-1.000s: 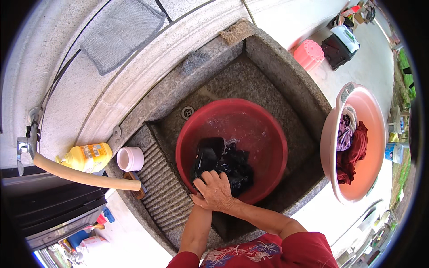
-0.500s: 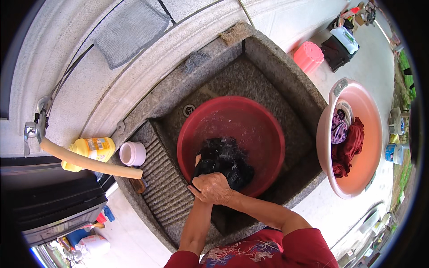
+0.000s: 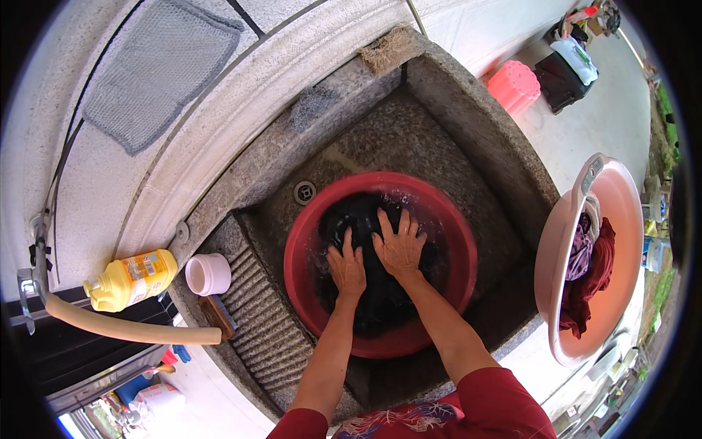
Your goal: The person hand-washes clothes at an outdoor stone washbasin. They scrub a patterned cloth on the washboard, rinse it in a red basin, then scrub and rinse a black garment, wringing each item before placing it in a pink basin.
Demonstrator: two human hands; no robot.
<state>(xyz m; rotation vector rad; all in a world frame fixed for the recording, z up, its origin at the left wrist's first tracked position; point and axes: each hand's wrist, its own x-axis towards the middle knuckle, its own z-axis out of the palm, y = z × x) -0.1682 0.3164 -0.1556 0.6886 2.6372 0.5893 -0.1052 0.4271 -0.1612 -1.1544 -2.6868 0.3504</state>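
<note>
A red basin (image 3: 462,227) of water stands inside a grey stone sink (image 3: 468,157). Dark wet cloth (image 3: 371,304) is spread across the basin, partly under water; what garment it is I cannot make out. My left hand (image 3: 346,269) lies on the cloth with fingers outstretched. Beside it, a little farther from me, my right hand (image 3: 400,247) presses flat on the same cloth, fingers spread. Neither hand grips anything.
Left of the basin are a ridged washboard (image 3: 267,311), a scrubbing brush (image 3: 217,317), a pink cup (image 3: 208,274), a yellow bottle (image 3: 135,279) and a tap hose (image 3: 131,328). A pink tub (image 3: 621,285) with dark red clothes (image 3: 591,282) stands right. A drain (image 3: 304,192) shows.
My hands were together on bunched dark cloth at the basin's near left. Now they are apart, flat and farther forward, and the cloth is spread out. The view has shifted slightly.
</note>
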